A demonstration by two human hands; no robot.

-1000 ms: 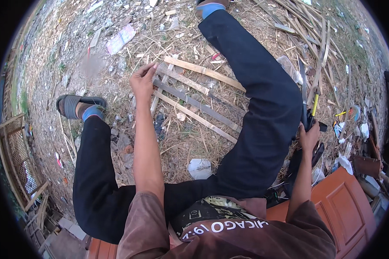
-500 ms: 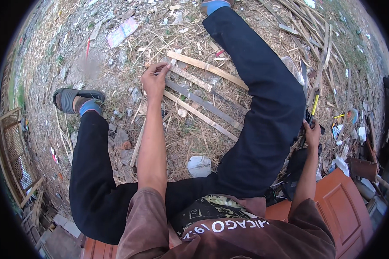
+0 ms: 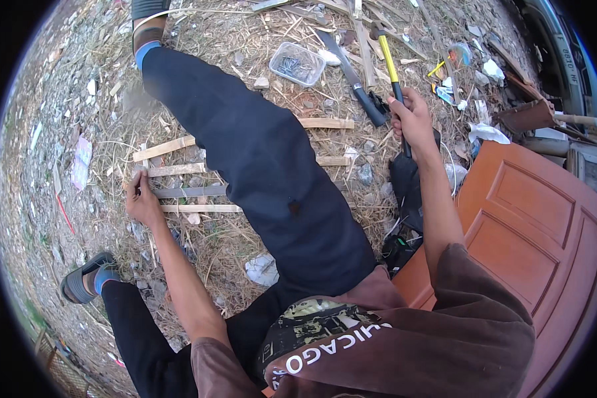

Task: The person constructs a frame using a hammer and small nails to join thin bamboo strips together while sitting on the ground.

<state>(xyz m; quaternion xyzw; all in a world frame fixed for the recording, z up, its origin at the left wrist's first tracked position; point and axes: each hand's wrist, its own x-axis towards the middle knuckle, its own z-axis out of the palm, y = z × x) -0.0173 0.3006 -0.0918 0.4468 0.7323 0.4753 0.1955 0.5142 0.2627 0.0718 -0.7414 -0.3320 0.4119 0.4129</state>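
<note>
My right hand (image 3: 414, 119) is wrapped round the black grip of a hammer (image 3: 389, 58) with a yellow shaft, its head pointing away from me. At the left, fingers pinched, my left hand (image 3: 142, 202) touches the joined ends of several thin wooden slats. A pale slat (image 3: 166, 148) lies farthest off; a second slat (image 3: 177, 170), a grey slat (image 3: 191, 192) and a nearer slat (image 3: 202, 208) run roughly parallel toward my leg. My trousered leg hides their middles. Whether a nail is in the left fingertips is too small to tell.
A clear plastic tub (image 3: 297, 64) of nails stands beyond my leg. Close to the hammer lies a machete (image 3: 351, 78) with a black handle. A reddish-brown panelled door (image 3: 524, 212) lies at right, near a black bag (image 3: 406, 189). Scrap wood and litter cover the ground.
My view has swung right, bringing the nail tub and machete into sight. The hammer has come up from beside my leg in my right hand. My left hand remains at the slat ends.
</note>
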